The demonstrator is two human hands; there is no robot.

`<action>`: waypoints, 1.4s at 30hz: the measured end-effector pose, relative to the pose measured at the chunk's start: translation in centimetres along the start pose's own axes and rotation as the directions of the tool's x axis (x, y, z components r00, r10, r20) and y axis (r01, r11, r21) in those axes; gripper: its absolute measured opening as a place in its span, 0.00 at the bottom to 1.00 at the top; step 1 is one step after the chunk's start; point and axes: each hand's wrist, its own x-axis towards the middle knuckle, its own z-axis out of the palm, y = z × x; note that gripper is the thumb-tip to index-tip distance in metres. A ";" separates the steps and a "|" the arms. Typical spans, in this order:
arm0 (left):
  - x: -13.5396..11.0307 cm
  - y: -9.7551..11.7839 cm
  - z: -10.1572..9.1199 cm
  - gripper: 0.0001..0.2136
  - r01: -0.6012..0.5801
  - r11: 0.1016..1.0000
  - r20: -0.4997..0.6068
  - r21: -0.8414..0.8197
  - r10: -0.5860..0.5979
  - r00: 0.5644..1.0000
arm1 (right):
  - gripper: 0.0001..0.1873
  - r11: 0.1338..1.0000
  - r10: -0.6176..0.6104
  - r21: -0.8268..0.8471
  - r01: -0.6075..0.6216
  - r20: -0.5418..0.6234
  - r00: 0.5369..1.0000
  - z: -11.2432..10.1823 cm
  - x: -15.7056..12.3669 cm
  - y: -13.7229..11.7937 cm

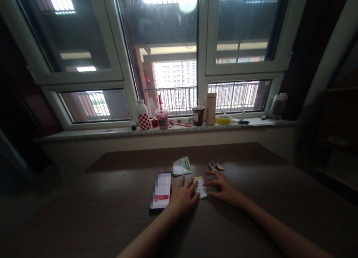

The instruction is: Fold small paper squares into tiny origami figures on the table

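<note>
Spreading its fingers, the left hand [183, 195] lies over the left edge of a small printed packet [200, 187] on the brown table [112, 202]; the right hand [224, 188], fingers parted and curved, meets or nearly meets its right edge, I cannot tell which. Just left lies a phone [161, 192]. Beyond are a green-and-white packet [182, 166] and a crumpled scrap [216, 166], then the windowsill [179, 130] with a checkered bottle [143, 116].

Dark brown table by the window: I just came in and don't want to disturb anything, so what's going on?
A person's left hand and right hand, fingers spread, are at either edge of a small, mostly white paper piece on the dark brown table. A black rectangular phone, screen lit, lies beside the left hand; a green-and-white leaflet and a crumpled multicoloured scrap lie farther off.
</note>
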 end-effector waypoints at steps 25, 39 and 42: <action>0.2 0.0 0.0 0.27 0.005 1.000 0.017 -0.020 -0.004 1.000 | 0.11 0.989 0.068 -0.121 -0.083 -0.126 0.990 1.2 1.0 0.9; 0.0 0.4 -0.6 0.27 0.017 1.000 0.051 0.015 -0.018 0.999 | 0.16 0.921 0.154 -0.330 -0.206 -0.177 0.972 1.8 1.4 0.3; 0.1 0.3 -0.6 0.27 0.015 1.000 0.052 0.008 -0.015 0.999 | 0.17 0.918 0.149 -0.341 -0.201 -0.173 0.974 2.0 1.4 0.2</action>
